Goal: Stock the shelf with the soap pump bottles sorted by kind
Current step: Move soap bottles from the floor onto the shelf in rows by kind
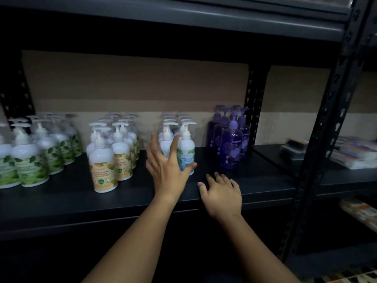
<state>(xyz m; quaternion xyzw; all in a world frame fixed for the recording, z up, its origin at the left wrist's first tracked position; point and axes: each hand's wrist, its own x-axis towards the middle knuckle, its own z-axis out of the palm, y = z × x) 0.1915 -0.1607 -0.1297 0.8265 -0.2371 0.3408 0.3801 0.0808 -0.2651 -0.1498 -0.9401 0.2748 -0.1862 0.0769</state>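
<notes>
Head view: left hand spread open against the front blue-labelled white plastic pump bottle, fingers straight, thumb touching its base, nothing gripped. Right hand flat on the black metal shelf, holding nothing. Standing in separate clusters along that shelf: green-leaf white bottles, yellow-labelled white bottles, translucent purple bottles. Likely risk: a hard sideways push toppling the front blue-labelled bottle into its closely packed neighbours, domino-fashion.
</notes>
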